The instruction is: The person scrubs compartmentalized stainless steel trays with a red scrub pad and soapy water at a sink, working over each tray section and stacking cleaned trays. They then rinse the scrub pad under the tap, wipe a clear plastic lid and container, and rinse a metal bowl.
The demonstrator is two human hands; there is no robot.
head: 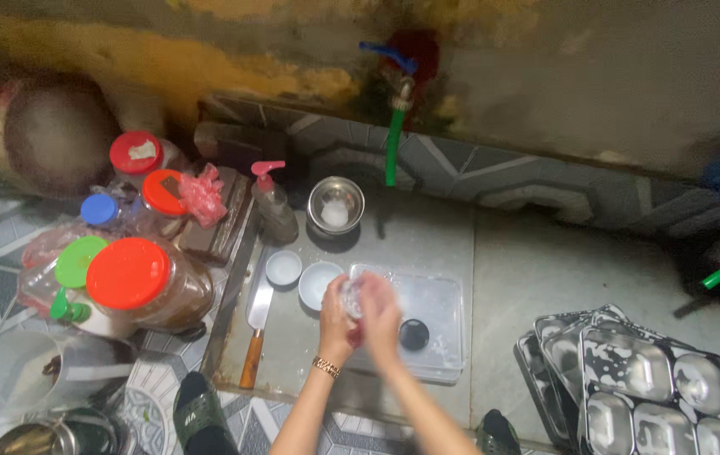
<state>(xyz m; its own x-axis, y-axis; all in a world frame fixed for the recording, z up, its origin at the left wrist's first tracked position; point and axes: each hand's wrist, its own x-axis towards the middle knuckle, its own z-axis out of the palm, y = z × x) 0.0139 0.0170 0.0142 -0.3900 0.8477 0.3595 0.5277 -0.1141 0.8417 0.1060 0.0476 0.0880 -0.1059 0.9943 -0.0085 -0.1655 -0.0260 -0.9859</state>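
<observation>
Both my hands meet over a clear plastic tub [442, 313] on the wet floor. My left hand [336, 313], with a gold bracelet at the wrist, and my right hand [382, 316] are wrapped around a small clear glass [351, 297] held between them. A small black lid or cup [414, 334] lies in the tub just right of my hands. Two small white bowls [283, 268] [318, 282] sit on the floor to the left of my hands.
A cleaver with a wooden handle [256, 324] lies at left. A steel bowl [335, 205] and pump bottle [274, 205] stand under a tap with a green hose [393, 147]. Red-lidded jars [136, 282] crowd the left. Stacked steel compartment trays [642, 379] sit at right.
</observation>
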